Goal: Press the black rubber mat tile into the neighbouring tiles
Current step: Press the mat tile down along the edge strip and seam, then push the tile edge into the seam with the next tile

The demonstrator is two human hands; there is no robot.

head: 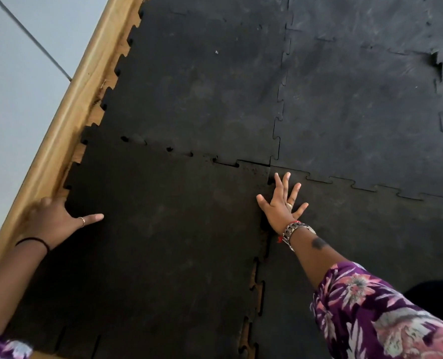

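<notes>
A black rubber mat tile (163,242) with jigsaw edges lies in the near middle of the floor. Its right edge is partly apart from the neighbouring tile (370,242), with wood showing in the gap low down. Its far edge meets another tile (197,94), with small holes along that seam. My right hand (282,203) lies flat with fingers spread over the right seam near the tile's far right corner. My left hand (52,224) rests at the tile's left edge, fingers curled against the skirting, thumb stretched out on the mat.
A wooden skirting board (67,120) runs diagonally along the left, below a pale wall (16,86). More black tiles (357,104) cover the floor farther off. One far seam has a lifted corner (436,66) at the upper right.
</notes>
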